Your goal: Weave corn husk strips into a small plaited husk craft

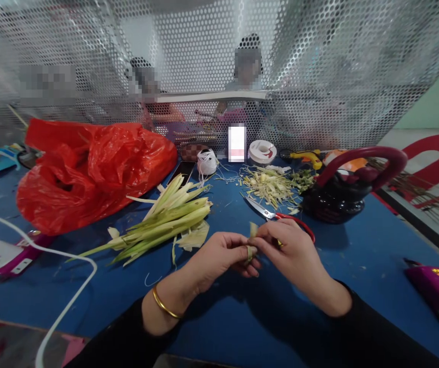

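Close together over the blue table, my left hand (225,255) and my right hand (290,250) both pinch a small piece of pale green husk (250,251). Part of the piece is hidden by my fingers. Just beyond my right hand lie scissors (259,207) with red handles, partly covered by that hand. To the left rests a bundle of pale green husks (169,217), its pieces pointing various ways. A heap of trimmed husk scraps (269,186) sits behind the scissors.
A red plastic bag (96,168) fills the back left. Behind my hands stand a ball of white string (207,162), a ribbon roll (262,152) and a lit phone (237,143). A dark pot (334,199) is at right. A white cable (85,255) crosses the left; perforated sheeting hangs behind.
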Motion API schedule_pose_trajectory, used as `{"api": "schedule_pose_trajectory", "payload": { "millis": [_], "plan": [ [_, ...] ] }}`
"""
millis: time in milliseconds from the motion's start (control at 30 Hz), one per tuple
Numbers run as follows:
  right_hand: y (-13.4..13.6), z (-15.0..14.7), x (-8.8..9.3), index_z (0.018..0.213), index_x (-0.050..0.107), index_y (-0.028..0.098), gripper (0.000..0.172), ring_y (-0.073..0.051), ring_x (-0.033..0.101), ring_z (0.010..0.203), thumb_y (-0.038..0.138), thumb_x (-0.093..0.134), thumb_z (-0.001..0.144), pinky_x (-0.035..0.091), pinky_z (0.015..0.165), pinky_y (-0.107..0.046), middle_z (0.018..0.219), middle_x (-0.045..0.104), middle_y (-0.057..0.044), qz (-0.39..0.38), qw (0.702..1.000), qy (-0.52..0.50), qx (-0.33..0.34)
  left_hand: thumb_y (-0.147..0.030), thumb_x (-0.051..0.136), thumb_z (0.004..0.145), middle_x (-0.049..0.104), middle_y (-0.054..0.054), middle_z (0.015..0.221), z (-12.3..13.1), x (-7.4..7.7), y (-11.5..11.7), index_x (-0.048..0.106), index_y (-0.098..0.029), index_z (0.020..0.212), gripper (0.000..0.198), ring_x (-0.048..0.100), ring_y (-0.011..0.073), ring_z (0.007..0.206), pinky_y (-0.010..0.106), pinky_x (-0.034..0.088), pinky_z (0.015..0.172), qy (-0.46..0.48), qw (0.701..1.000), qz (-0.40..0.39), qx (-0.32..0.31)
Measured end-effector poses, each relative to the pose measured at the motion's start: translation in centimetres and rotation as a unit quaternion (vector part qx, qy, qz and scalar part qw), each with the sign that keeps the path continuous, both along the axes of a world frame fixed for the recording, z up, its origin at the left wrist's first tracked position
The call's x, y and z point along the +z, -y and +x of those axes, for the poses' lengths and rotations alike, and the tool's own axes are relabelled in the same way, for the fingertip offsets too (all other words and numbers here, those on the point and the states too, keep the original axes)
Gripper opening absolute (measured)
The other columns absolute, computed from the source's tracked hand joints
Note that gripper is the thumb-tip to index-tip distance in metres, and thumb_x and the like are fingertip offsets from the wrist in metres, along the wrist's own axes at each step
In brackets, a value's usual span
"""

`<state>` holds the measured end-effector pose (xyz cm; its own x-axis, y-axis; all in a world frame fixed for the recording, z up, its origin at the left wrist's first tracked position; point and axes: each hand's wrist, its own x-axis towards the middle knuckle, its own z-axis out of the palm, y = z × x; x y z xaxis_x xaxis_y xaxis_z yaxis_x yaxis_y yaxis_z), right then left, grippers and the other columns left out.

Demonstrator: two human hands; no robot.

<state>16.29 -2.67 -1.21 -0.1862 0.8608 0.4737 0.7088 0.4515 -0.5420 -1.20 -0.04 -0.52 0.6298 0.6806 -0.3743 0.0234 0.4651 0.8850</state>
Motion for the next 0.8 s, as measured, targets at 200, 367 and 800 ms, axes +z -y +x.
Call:
{"api": "schedule_pose_trajectory", "payload": {
  "millis": [200,367,800],
  "plan": [
    [0.1,-0.1,0.4,0.084,0.064,0.021,0.012,-0.015,0.054,0.058,0.033,0.066,0.083,0.041,0.058,-0.028,0.061,0.060,0.003,-0.120,0.983,-0.124,-0.068,-0.032,0.073,0.071,0.069,0.004,0.067,0.2,-0.2,-0.3,0.066,-0.012,0.074,0.022,0.064,0.0112,0.055,0.022,0.049,0.057,-0.004,0.998,-0.014,0.069],
    [-0.1,-0.2,0.9,0.088,0.069,0.021,0.012,-0.017,0.065,0.075,0.028,0.070,0.077,0.051,0.069,-0.028,0.082,0.071,-0.002,-0.201,0.913,-0.355,0.024,-0.028,0.074,0.072,0.069,0.003,0.070,-0.3,-0.3,-0.8,0.069,-0.012,0.080,0.019,0.064,0.0103,0.057,0.019,0.049,0.055,0.044,0.991,-0.060,0.109],
    [0.2,-1.6,0.2,0.080,0.064,0.019,0.013,-0.010,0.055,0.055,0.032,0.068,0.081,0.048,0.053,-0.023,0.067,0.062,0.002,-0.219,0.867,-0.446,0.048,-0.021,0.067,0.075,0.068,0.004,0.068,0.0,-0.4,-0.4,0.067,-0.011,0.076,0.010,0.064,0.0097,0.054,0.018,0.051,0.052,0.056,0.991,-0.092,0.082]
  ]
}}
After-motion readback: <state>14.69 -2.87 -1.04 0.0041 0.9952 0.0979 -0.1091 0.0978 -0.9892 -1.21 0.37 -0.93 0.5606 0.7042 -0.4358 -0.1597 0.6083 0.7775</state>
